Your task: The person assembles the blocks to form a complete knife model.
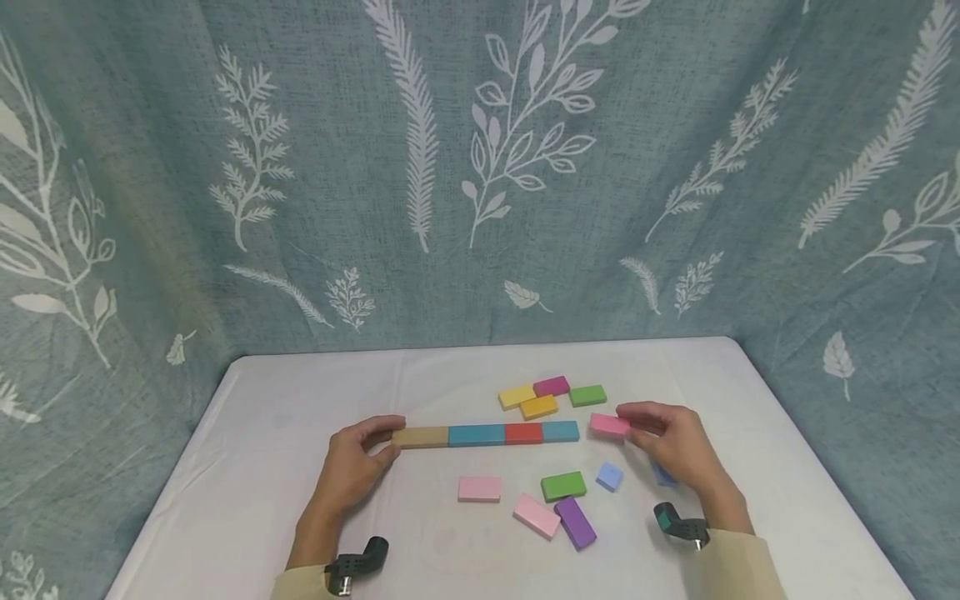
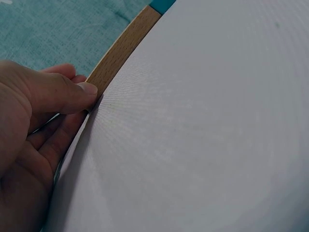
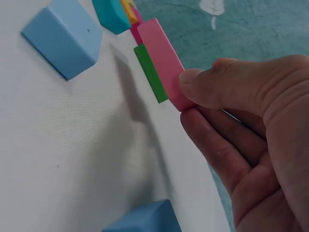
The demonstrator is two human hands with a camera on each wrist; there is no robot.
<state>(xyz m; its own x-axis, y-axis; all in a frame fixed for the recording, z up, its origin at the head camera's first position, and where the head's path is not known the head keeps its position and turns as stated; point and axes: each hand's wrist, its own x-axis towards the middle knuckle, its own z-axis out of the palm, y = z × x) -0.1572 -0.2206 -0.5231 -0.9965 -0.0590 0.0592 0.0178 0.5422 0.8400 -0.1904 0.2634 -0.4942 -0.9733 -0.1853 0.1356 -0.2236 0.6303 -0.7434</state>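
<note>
A row of blocks runs end to end across the table: a bare wooden block, a long blue block, a red block and a shorter blue block. At its left end my left hand pinches the wooden block between thumb and fingers. Just past the right end, my right hand grips a pink block by its outer end. In the right wrist view this pink block is held off the cloth, its shadow below, with a gap between it and the row.
Behind the row lie yellow, orange, magenta and green blocks. In front are light pink, green, purple and small blue blocks. Another blue block lies partly behind my right wrist.
</note>
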